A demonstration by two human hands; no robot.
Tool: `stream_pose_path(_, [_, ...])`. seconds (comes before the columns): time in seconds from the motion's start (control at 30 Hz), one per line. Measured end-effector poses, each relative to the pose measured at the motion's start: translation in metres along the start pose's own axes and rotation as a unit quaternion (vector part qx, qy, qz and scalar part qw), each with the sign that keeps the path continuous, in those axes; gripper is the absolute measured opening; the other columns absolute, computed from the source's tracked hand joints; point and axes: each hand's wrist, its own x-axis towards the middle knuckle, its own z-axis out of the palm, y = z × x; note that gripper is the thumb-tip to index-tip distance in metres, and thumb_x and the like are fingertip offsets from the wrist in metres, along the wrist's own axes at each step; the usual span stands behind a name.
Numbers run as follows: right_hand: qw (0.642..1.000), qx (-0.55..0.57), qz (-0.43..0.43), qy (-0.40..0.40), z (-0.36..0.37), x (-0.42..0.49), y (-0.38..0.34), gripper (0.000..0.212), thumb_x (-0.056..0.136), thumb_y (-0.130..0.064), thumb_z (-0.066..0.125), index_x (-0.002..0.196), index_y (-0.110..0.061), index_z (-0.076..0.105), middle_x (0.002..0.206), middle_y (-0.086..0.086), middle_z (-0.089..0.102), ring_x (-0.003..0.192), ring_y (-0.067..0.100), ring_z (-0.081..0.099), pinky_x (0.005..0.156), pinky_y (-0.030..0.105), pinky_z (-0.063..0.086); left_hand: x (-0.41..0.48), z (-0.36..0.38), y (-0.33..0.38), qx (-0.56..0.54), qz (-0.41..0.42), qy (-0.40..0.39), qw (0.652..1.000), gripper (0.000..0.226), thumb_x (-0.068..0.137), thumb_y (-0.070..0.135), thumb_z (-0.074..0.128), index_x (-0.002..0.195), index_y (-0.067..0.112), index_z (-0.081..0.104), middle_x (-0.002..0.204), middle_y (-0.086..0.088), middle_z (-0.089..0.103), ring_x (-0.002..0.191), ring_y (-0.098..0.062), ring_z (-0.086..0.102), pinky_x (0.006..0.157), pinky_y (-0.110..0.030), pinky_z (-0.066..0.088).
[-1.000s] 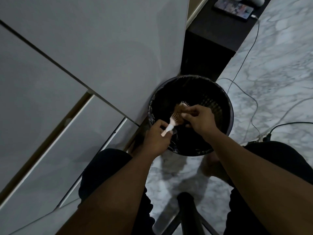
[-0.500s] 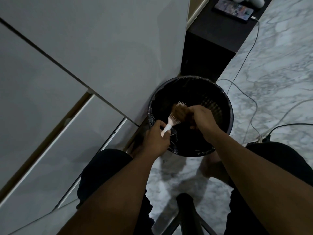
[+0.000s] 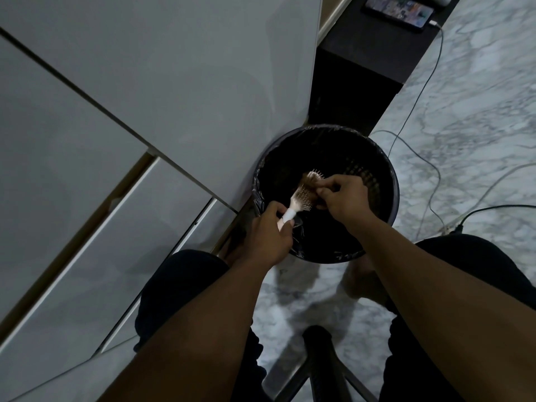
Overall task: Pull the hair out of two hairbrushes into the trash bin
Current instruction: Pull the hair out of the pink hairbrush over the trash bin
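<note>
While left hand [image 3: 268, 232] grips hairbrush [image 3: 303, 195] over lined bin [image 3: 388, 181]; right hand [image 3: 343, 195] fingers pinch hair.

No legible text anywhere

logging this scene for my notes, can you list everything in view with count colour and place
hairbrush: one, pale with white handle, held over the bin
trash bin: one, black with a black liner, on the floor against the cabinet
cabinet: one, white panels, left
dark stand: one, black, top centre
phone: one, lit screen, on the stand
cables: several, white and black, on the marble floor, right
stool: one, black, bottom centre
left hand: grips the brush handle
right hand: fingers pinching at the bristles
</note>
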Motion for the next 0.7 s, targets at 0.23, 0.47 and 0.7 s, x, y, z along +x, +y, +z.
stream_pose_path(0.23, [0.973, 0.183, 0.136, -0.031, -0.005, -0.005, -0.013, 0.036, 0.097, 0.011, 0.034, 0.109, 0.003, 0.067, 0.096, 0.018, 0.073, 0.082, 0.026, 0.074, 0.067, 0.033, 0.064, 0.001, -0.001, 0.001, -0.016, -0.011, -0.011, 1.000, 0.012, 0.096, 0.028, 0.062, 0.105, 0.025, 0.056, 0.075, 0.007, 0.055, 0.066, -0.013, 0.055, 0.062, -0.035, 0.049])
stream_pose_path(0.47, [0.977, 0.153, 0.144, -0.047, 0.000, -0.003, -0.014, 0.038, 0.091, -0.048, 0.060, 0.097, -0.012, 0.070, 0.101, 0.011, 0.073, 0.092, 0.026, 0.073, 0.077, 0.043, 0.064, -0.002, -0.002, 0.000, 0.027, 0.023, -0.022, 0.999, 0.011, 0.097, 0.029, 0.058, 0.105, 0.024, 0.052, 0.077, 0.006, 0.056, 0.068, -0.020, 0.057, 0.059, -0.038, 0.047])
stream_pose_path(0.7, [0.999, -0.005, 0.021, 0.045, 0.002, -0.004, -0.009, 0.022, 0.087, -0.024, 0.073, 0.071, -0.014, 0.063, 0.081, 0.015, 0.071, 0.077, 0.029, 0.075, 0.069, 0.045, 0.064, -0.004, -0.004, 0.005, 0.119, 0.082, 0.007, 0.989, 0.017, 0.098, 0.031, 0.055, 0.113, 0.024, 0.049, 0.082, 0.004, 0.059, 0.069, -0.025, 0.055, 0.055, -0.033, 0.036])
